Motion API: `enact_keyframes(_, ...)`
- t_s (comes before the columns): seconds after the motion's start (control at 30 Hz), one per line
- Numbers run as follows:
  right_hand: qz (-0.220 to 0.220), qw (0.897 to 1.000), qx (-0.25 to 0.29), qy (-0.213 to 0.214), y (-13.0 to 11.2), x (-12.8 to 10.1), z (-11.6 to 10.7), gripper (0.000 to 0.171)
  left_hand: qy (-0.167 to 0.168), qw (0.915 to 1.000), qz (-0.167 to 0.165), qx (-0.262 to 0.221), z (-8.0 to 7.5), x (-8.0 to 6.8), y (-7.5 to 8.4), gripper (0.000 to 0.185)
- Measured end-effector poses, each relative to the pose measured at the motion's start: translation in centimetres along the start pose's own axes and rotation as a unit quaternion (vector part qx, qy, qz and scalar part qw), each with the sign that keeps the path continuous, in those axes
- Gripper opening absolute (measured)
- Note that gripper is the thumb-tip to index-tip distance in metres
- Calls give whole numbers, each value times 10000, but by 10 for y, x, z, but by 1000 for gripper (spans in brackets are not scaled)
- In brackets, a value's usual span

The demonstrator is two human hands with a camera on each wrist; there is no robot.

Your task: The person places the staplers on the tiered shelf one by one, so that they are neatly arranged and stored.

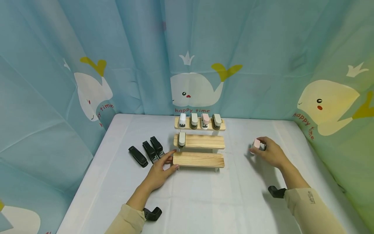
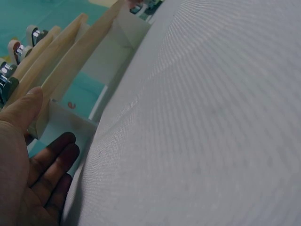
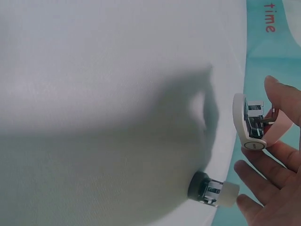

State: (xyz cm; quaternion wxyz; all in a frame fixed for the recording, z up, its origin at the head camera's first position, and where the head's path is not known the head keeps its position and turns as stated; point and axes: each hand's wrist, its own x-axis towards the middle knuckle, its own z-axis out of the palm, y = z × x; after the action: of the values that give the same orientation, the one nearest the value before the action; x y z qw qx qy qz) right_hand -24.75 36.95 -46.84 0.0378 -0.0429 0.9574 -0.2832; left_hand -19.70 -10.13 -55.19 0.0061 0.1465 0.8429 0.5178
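My right hand (image 1: 272,153) pinches a small pink-and-white stapler (image 1: 256,144) between thumb and fingers, on the right of the table. It appears raised off the cloth in the right wrist view. Close under that hand stands another small stapler (image 3: 227,194), pale on top with a dark base. My left hand (image 1: 158,175) grips the left end of a tiered wooden display stand (image 1: 198,160) at its lowest board, the thumb on the front edge. Four small staplers line the top board; one pale stapler (image 1: 182,139) stands at the left of the middle board.
Several black staplers (image 1: 138,156) lie on the white-covered table (image 1: 233,201), left of the stand. A blue curtain (image 1: 140,48) with whale prints hangs behind and at the sides. Each wrist wears a black camera mount (image 1: 153,214).
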Motion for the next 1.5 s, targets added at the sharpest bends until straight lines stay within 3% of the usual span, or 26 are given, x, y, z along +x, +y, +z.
enact_keyframes(0.6, -304, 9988, 115, 362, -26, -15, -3, 71, 0, 10000, -87, 26, -1, -2, 3, 63)
enact_keyframes(1.5, -570, 9966, 516, 308, -76, -22, 7, 73, 43, 9998, -152, 107, -1, 0, 2, 63)
